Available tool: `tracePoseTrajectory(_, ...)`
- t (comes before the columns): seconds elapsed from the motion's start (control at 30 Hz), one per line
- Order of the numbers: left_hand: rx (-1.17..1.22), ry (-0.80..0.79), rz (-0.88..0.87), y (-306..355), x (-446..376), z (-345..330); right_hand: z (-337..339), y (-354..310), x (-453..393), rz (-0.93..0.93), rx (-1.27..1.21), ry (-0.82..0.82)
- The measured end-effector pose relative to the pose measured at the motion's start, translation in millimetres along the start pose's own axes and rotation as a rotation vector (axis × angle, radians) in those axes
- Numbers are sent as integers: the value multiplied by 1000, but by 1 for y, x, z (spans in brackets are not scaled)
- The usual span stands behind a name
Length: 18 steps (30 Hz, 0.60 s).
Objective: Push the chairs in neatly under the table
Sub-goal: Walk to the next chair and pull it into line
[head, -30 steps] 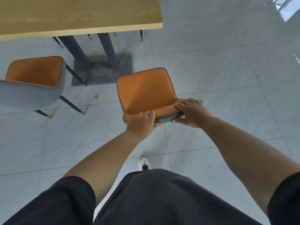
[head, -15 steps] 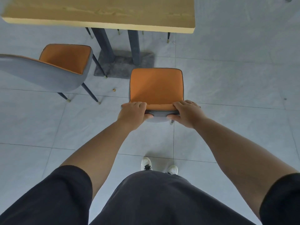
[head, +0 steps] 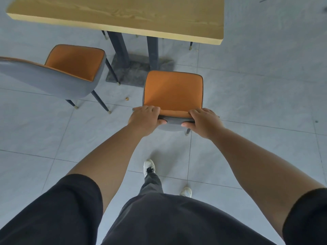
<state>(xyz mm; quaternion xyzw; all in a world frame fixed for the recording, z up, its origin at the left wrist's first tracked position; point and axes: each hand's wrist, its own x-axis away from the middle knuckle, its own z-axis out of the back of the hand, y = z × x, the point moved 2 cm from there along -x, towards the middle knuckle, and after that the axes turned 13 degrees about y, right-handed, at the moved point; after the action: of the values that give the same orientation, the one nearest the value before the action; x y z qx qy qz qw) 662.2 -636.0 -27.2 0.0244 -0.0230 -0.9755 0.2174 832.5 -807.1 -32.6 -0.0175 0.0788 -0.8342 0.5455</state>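
Orange seat, grey shell: the chair (head: 173, 92) at centre frame sits just short of the table (head: 123, 16) edge, not yet under it. Our left hand (head: 145, 120) and right hand (head: 203, 122) both clamp the backrest top, fingers over the front, thumbs behind. Second chair (head: 58, 71) at left stands angled, well out. Risk, as we judge it: an uneven push skews the seat into the table legs (head: 152, 52), or legs snag a tile joint.

Left hand (head: 145, 119): closed in a grip, fingers curled over, thumb beneath.
Right hand (head: 203, 121): same grip.
Arms: both extended forward, bare below dark sleeves.
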Motion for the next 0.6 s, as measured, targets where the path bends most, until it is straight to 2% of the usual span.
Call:
tracePoseTrajectory(0.37, -36, -5, -102, -55, -59, 9, -3, -12, -65, -102, 0, 19)
tracePoseTrajectory(0.6, -7, 65, -145, -70, -78, 2, -5, -10, -84, -142, 7, 27)
